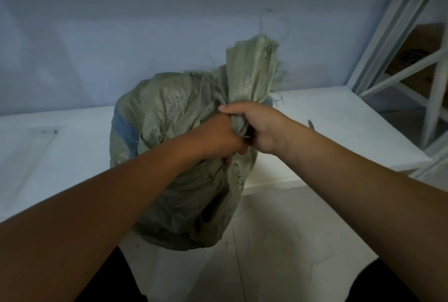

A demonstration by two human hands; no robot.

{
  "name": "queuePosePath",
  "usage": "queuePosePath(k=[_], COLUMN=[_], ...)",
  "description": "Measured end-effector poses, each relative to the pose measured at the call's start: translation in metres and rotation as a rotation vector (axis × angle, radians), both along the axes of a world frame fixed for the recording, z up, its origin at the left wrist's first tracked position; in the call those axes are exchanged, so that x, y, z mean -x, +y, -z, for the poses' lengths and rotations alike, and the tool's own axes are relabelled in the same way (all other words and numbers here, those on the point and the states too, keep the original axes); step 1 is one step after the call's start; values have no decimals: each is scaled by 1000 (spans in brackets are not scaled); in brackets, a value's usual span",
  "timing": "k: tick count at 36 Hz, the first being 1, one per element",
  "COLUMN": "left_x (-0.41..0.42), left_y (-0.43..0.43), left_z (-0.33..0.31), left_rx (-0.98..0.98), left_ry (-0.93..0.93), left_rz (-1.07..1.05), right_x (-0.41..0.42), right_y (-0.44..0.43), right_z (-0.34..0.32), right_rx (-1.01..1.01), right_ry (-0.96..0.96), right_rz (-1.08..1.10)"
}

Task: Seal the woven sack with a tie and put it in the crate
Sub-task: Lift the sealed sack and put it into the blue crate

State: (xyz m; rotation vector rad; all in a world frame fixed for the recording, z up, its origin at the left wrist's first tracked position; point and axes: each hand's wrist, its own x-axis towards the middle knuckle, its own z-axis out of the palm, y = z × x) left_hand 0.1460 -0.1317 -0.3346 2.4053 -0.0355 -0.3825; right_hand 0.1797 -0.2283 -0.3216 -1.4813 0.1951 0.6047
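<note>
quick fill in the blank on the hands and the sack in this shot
The woven sack is mostly ____ with a blue stripe.
The right hand grips the sack's gathered ____.
The left hand holds the sack too, touching the ____ hand.
The cardboard box sits in a rack on the person's ____.
Missing words: green; neck; right; right.

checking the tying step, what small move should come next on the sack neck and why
Probably cinch the tie tight round the neck. The right hand grips the gathered neck of the pale green woven sack, the left hand is curled on it alongside, and a thin dark strand, possibly the tie, shows between them. The frayed mouth flares loose above.
</note>
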Motion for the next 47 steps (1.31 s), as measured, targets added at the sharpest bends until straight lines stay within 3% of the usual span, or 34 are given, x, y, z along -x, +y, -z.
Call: queuePosePath(k=[1, 2, 6, 8, 12, 15, 18, 24, 28, 35, 39, 44, 47], left_x=[1, 5, 3, -1, 1, 1, -2, -19, -4, 31, 64, 82, 100], left_y=[10, 18, 6, 9, 21, 26, 19, 17, 5, 10, 11, 21, 21], left_z=[-10, -12, -8, -5, -3, 3, 18, 72, 53, 53, 45, 41, 35], left_rx=[149, 177, 82, -112, -784, -937, -890, -482, -392, -414, -524, -593, -681], left_ry=[-6, -9, 22, 48, 162, 247, 268, 148, 127, -6, -89, 11, 81], left_rz=[52, 118, 232, 267, 277, 233, 213, 172, 178, 49, 8, -13, -176], right_x=[-2, -6, -9, -9, -9, -5, 0, 11, 26, 71, 96, 127, 145], right_y=[-3, -6, -13, -13, -9, -2, 5, -1, -15, -20, -14, -9, -1], right_z=[-3, -2, -4, -3, 0, 0, 2, 0, -13, -18, -17, -19, -18], right_rx=[-42, -73, -184, -177, -119, -40, 79, 229, 269, 252, 293, 315, 328], right_ry=[11, 6, 7, 10, 27, 34, -7, -76, -33, 146, 224, 213, 194], right_rz=[39, 83, 215, 235, 296, 323, 344, 289, 239, 173, 111, -31, -114])
